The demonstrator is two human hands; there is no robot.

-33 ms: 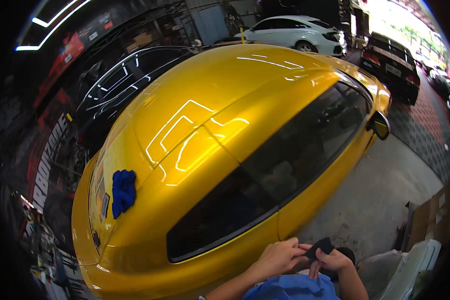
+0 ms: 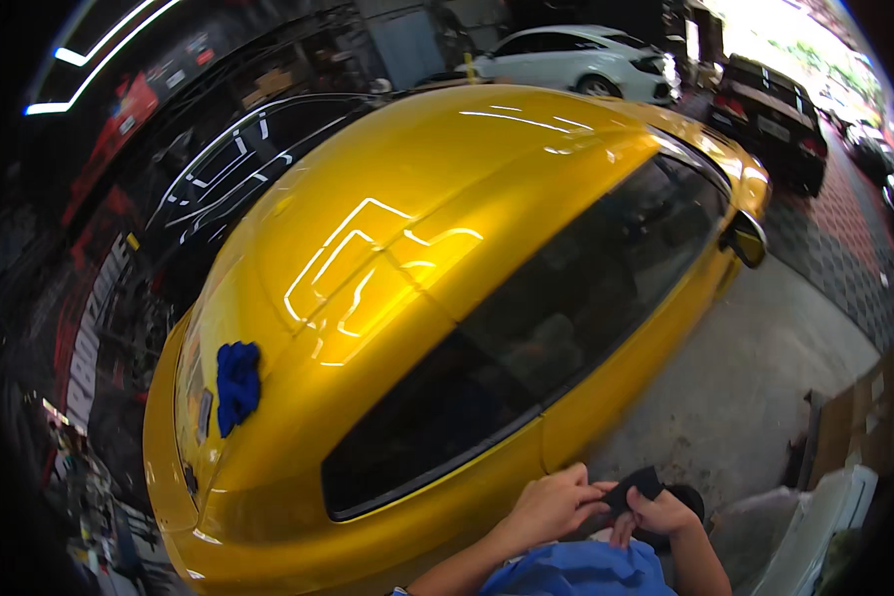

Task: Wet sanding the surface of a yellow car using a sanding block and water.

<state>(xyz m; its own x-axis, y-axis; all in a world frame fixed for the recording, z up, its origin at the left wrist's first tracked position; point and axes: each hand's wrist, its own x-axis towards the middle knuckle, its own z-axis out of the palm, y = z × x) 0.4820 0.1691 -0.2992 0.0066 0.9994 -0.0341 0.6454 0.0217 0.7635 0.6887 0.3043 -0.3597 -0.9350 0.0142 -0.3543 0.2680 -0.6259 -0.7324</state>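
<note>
At the lower edge, my left hand (image 2: 556, 505) is closed with its fingertips gripping the left side of a small black pad (image 2: 634, 487). My right hand (image 2: 659, 512) pinches the same pad from the right, thumb on its face. Both hands are over a blue garment, beside the side of a glossy yellow car (image 2: 467, 169). A crumpled dark-blue cloth (image 2: 236, 387) lies on the car's rear glass, with a small grey flat item (image 2: 205, 413) beside it.
A dark car (image 2: 228, 159) stands beyond the yellow one, a white car (image 2: 576, 65) and a black car (image 2: 770, 124) farther back. The side mirror (image 2: 743, 238) juts out at right. Cardboard (image 2: 859, 407) and a pale panel (image 2: 829, 526) stand at lower right, beside grey concrete floor.
The view has shifted slightly, with the car and background a little up and left in the picture. Both hands still hold the black pad, which has barely moved.
</note>
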